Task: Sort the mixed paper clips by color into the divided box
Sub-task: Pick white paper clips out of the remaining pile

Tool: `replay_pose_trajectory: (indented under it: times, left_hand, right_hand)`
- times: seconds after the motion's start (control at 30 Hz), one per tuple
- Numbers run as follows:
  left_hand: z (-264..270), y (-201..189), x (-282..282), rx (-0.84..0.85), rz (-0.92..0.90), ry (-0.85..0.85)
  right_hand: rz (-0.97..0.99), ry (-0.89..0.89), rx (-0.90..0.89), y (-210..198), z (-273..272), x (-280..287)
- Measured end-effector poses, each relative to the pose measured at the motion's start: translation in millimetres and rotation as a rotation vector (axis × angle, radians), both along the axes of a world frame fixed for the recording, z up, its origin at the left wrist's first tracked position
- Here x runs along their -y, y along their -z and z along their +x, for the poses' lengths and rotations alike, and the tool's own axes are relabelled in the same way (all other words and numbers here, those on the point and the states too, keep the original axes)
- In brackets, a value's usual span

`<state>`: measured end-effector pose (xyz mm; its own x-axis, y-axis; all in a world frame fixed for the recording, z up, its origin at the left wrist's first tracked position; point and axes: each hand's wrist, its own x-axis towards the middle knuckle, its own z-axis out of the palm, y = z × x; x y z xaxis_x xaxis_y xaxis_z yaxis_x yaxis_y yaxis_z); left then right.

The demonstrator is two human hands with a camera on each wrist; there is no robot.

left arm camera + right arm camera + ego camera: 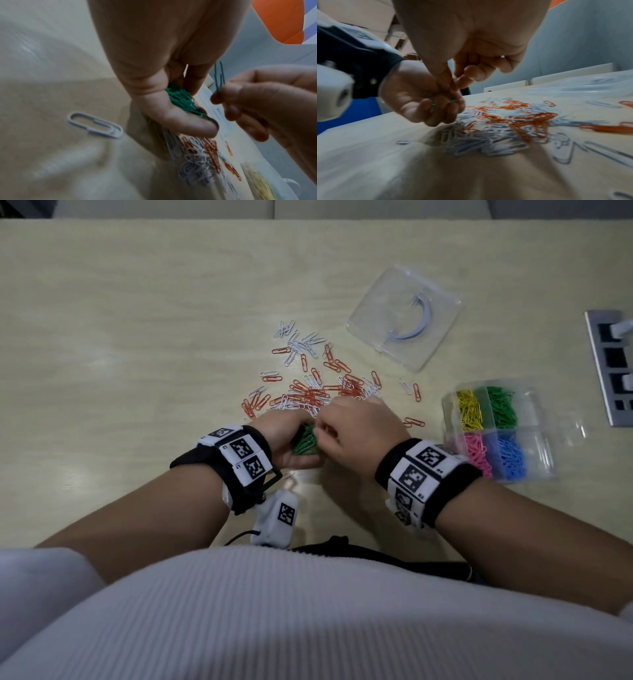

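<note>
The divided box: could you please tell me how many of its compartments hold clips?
4: yellow far left, green far middle, pink near left, blue near middle. Right-hand compartments look empty.

No words, brand names or numbers can be read anywhere in these views. The only signs are black-and-white square code markers. Several sit in a row on the band of the left wrist, and one more is on the small white unit hanging just below that band. Another row sits on the band of the right wrist. Tiny characters beside some markers are too small to make out.
</note>
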<state>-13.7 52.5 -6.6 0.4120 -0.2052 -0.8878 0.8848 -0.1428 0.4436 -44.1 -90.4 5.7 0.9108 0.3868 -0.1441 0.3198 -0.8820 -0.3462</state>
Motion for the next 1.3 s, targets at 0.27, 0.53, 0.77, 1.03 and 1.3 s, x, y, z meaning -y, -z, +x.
replay_pose_trajectory:
  times: [0.27,0.53,0.77,1.03,1.3]
  left_hand:
    - [4,1,3,-0.056,-0.080,0.001]
    - [30,-14,17,0.094,0.037,-0.051]
    - [28,-33,105,0.107,-0.034,0.051]
    - [16,-46,213,0.116,-0.070,0.128]
    - [13,-45,264,0.120,-0.020,0.120]
  right_hand:
    - [0.143,0.186,-0.026,0,1,40]
    - [0.062,0.727,0.052,-20,24,121]
    - [-0.211,1.034,-0.150,-26,5,200]
    - [-0.187,0.973,-0.392,-14,-13,244]
    - [-0.109,0.902,-0.409,-15,-17,255]
